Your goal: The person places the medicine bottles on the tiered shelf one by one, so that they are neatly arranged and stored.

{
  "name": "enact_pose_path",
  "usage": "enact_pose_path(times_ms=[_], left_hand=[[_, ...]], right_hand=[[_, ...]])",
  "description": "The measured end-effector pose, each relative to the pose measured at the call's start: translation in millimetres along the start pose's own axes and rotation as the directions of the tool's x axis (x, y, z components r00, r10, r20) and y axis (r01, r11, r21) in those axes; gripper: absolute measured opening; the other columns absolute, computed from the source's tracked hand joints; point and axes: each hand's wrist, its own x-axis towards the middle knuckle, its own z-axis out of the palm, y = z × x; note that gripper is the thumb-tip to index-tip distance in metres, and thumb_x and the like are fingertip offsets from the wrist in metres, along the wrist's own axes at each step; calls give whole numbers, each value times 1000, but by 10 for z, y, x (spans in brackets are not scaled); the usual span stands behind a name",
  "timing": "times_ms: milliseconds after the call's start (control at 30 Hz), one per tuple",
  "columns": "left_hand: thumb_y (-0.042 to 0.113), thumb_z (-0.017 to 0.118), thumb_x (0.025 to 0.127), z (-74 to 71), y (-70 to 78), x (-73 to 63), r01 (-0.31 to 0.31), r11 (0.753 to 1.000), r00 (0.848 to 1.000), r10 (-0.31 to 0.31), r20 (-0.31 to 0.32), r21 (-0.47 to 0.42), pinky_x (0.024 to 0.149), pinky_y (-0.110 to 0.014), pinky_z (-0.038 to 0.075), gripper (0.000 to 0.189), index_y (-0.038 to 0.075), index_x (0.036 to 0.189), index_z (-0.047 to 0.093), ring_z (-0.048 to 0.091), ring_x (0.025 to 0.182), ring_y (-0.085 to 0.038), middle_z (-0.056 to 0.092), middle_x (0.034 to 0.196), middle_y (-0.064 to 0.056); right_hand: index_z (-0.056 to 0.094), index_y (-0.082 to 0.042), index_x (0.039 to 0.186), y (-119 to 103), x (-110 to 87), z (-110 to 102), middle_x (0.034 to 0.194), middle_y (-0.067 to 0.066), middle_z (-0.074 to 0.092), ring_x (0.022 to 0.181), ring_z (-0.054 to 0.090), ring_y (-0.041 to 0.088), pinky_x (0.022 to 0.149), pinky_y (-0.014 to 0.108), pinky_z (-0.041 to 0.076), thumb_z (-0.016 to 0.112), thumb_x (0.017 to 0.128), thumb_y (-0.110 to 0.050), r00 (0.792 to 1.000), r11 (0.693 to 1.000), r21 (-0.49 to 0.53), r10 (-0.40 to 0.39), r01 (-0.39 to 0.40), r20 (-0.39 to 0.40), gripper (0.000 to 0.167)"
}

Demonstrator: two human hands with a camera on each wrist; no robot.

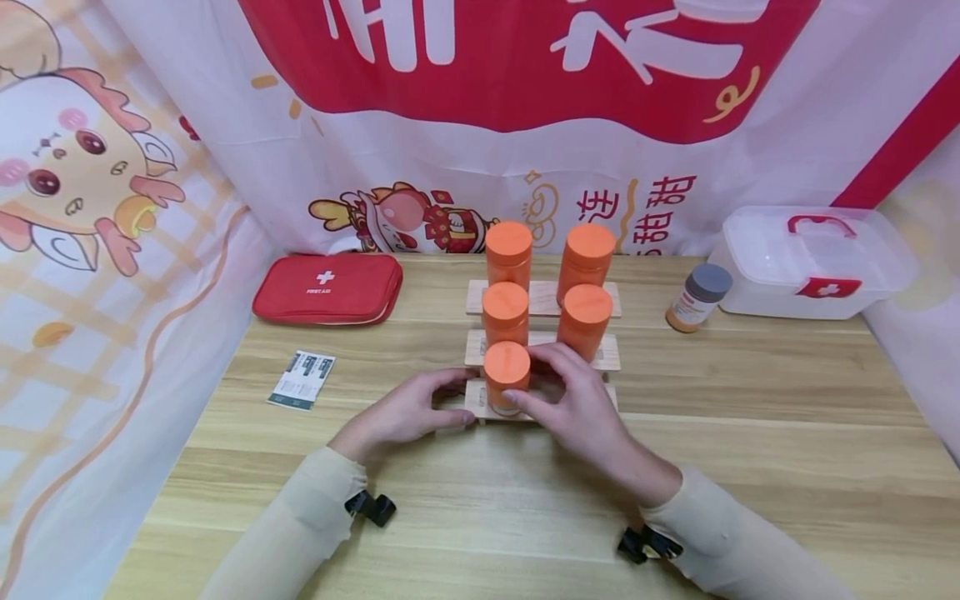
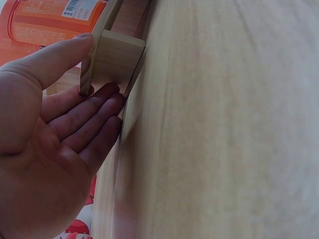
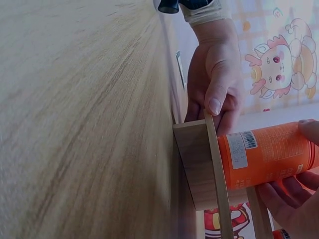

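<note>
A three-tier wooden rack (image 1: 543,298) carries several orange bottles with orange lids, two on the top tier, two on the middle and one on the lowest. My right hand (image 1: 588,410) grips the lowest orange bottle (image 1: 507,367), thumb on its near side and fingers behind. That bottle stands upright at the left part of its tier; its label and barcode show in the right wrist view. My left hand (image 1: 405,407) pinches the left end of the lowest tier between thumb and index finger. In the left wrist view, its other fingers reach beside the rack's wooden support (image 2: 117,57).
A red first aid pouch (image 1: 327,289) lies at the back left, with a printed packet (image 1: 302,380) in front of it. To the right stand a grey-capped bottle (image 1: 698,298) and a translucent first aid box (image 1: 813,267). Printed cloth hangs behind the table.
</note>
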Motion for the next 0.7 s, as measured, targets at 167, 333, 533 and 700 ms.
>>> enact_pose_path(times_ms=[167, 333, 533, 700], left_hand=[[31, 82, 98, -4, 4, 3, 2, 1000, 1000, -2, 2, -5, 130, -53, 39, 68, 16, 158, 55, 54, 150, -28, 60, 159, -6], [32, 82, 98, -4, -11, 2, 11, 1000, 1000, -10, 6, -17, 130, -54, 38, 67, 16, 158, 55, 54, 150, -28, 60, 159, -6], [33, 82, 98, -3, -17, 7, 15, 1000, 1000, -15, 3, -10, 130, -54, 38, 69, 16, 158, 55, 54, 150, -29, 60, 159, -6], [33, 82, 98, 1, -19, 8, 21, 1000, 1000, -21, 0, -7, 130, -55, 38, 68, 16, 158, 55, 53, 151, -29, 59, 160, -6]], right_hand=[[68, -8, 138, -3, 1, -13, 136, 6, 70, 126, 68, 22, 112, 44, 58, 91, 89, -18, 1000, 1000, -13, -13, 13, 8, 55], [66, -7, 143, -14, -42, -81, 139, 8, 71, 127, 70, 24, 111, 45, 59, 90, 90, -20, 999, 999, -41, -31, 32, 30, 59], [66, -5, 143, -1, -153, -266, 138, 8, 72, 128, 71, 26, 109, 45, 60, 88, 92, -15, 997, 1000, -20, -16, 17, 76, 57], [68, -5, 138, 64, -224, -466, 135, 10, 75, 125, 73, 27, 107, 40, 61, 86, 93, -8, 996, 997, -16, -72, 73, 58, 49]])
